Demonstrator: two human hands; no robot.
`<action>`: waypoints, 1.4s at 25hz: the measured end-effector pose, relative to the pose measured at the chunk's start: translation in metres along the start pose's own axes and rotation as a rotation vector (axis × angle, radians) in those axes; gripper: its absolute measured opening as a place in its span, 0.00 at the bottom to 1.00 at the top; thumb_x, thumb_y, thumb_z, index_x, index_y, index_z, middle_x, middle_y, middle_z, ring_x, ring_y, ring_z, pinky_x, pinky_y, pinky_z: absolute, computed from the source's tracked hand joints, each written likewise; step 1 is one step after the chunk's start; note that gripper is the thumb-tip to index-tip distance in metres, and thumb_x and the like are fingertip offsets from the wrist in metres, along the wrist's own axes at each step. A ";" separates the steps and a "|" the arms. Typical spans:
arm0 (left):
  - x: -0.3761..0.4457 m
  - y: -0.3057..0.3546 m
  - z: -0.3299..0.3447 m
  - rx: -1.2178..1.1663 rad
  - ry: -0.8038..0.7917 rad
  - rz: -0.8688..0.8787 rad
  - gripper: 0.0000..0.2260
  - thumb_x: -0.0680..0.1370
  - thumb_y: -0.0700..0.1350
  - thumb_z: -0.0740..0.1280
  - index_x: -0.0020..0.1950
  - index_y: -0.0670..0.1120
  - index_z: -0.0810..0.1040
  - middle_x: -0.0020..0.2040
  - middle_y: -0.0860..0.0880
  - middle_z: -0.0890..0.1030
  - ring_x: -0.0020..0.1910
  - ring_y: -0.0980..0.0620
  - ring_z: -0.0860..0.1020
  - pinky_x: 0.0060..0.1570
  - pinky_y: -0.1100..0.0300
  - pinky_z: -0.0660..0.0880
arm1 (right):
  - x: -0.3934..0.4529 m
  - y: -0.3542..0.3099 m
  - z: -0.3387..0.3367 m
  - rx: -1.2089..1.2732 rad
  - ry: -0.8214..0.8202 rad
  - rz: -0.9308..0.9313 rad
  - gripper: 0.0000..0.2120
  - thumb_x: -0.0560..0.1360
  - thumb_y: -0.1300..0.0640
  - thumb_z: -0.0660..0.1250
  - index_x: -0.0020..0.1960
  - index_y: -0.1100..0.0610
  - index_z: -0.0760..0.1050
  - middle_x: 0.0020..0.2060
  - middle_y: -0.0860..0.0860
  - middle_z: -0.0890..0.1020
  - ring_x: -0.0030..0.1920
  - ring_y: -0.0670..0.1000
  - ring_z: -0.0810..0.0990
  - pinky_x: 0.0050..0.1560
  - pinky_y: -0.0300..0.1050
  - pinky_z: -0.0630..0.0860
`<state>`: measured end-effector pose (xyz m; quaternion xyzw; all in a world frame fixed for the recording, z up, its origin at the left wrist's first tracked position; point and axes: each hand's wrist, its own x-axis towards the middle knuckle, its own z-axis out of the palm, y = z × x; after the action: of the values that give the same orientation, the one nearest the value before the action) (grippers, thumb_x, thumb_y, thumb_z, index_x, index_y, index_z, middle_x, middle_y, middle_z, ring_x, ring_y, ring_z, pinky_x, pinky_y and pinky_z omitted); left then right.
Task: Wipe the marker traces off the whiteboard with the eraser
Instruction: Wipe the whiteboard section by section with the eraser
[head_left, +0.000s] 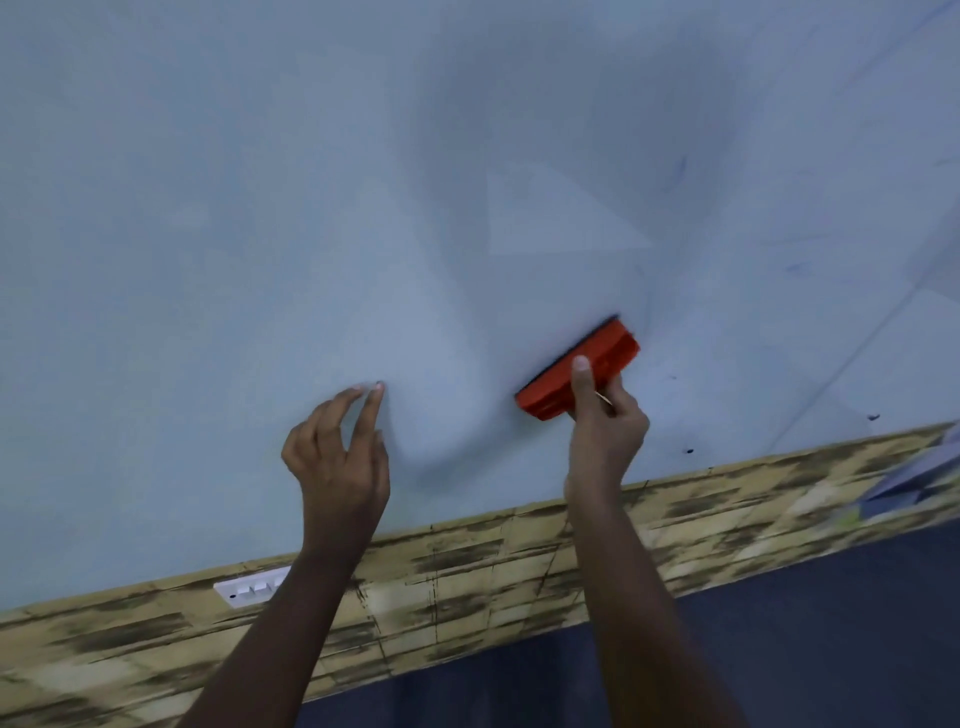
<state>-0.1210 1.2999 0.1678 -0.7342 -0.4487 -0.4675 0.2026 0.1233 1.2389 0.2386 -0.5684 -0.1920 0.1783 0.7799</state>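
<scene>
Two bare forearms reach up from the bottom of the view, past a dark blue floor or surface and a band of tan, brick-patterned wall panel (467, 566) carrying a small white switch plate (249, 590) near the whiteboard's lower edge. The left hand (337, 457) holds nothing; its fingers are loosely spread, and the fingertips (378, 387) touch the pale, glossy whiteboard (208, 234) low down, as if bracing. The right hand (605, 421) grips the orange plastic eraser (576, 369), thumb across its back and fingers curled beneath, the dark felt face pressed to the board just above the lower edge, right of centre. Farther up and toward the right edge, faint blue marker traces (680, 169) and a few dark specks (874, 417) remain. The risk I see is that the eraser sits tilted, so a stroke on one edge could smear ink instead of lifting it, or miss the small specks near the lower right corner.
</scene>
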 end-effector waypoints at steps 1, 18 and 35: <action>0.003 0.000 -0.002 -0.013 0.001 -0.056 0.23 0.83 0.37 0.67 0.80 0.44 0.72 0.75 0.42 0.71 0.72 0.38 0.72 0.65 0.40 0.67 | -0.005 0.006 0.004 -0.109 -0.014 -0.119 0.15 0.74 0.41 0.76 0.54 0.48 0.84 0.51 0.54 0.82 0.52 0.51 0.83 0.52 0.49 0.82; 0.038 0.119 0.037 0.005 -0.019 0.075 0.22 0.84 0.43 0.66 0.79 0.44 0.74 0.78 0.41 0.69 0.78 0.39 0.66 0.73 0.37 0.63 | 0.058 0.064 -0.071 -0.255 -0.004 -0.153 0.24 0.77 0.47 0.75 0.68 0.58 0.79 0.52 0.50 0.75 0.51 0.42 0.81 0.51 0.37 0.82; 0.017 0.109 0.060 0.122 -0.007 0.223 0.31 0.84 0.46 0.69 0.85 0.44 0.63 0.86 0.41 0.60 0.84 0.38 0.60 0.73 0.36 0.64 | 0.021 0.029 -0.046 -0.080 0.005 0.106 0.12 0.77 0.49 0.76 0.59 0.47 0.81 0.52 0.50 0.82 0.49 0.40 0.83 0.49 0.32 0.78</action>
<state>0.0045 1.2949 0.1665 -0.7673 -0.3926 -0.4114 0.2963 0.1627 1.2195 0.1999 -0.6089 -0.1667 0.2099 0.7466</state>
